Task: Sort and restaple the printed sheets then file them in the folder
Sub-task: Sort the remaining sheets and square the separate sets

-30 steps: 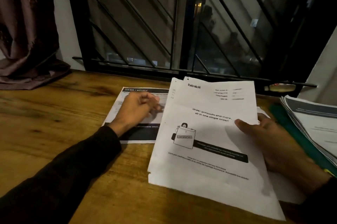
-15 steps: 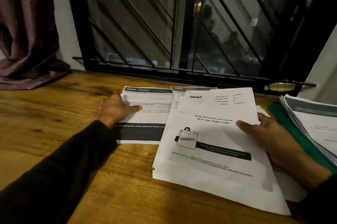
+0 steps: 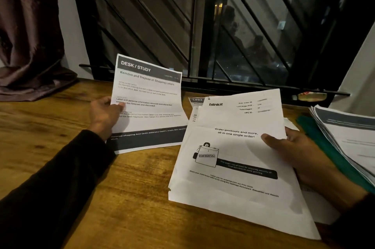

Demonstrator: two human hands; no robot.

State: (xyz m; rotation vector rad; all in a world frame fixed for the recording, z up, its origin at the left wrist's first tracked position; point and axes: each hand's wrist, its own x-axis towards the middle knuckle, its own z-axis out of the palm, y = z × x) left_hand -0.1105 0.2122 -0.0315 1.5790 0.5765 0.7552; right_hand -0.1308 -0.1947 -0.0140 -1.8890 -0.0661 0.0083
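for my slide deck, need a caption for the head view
Left hand lifts DESK/STUDY sheet; right hand holds blinkit stack.

I am sitting at a wooden desk (image 3: 60, 119) pushed up against a window (image 3: 223, 25), in what looks like a room at home used for study. Black metal bars (image 3: 142, 11) cross the glass, and it is dark outside, so the pane gives back a dim reflection. A heavy brownish curtain (image 3: 26, 31) hangs at the far left corner, its hem bunched on the desk's back edge. Printed sheets (image 3: 233, 167) lie spread across the wood, and a stack of papers over a green folder (image 3: 324, 147) sits at the right edge.
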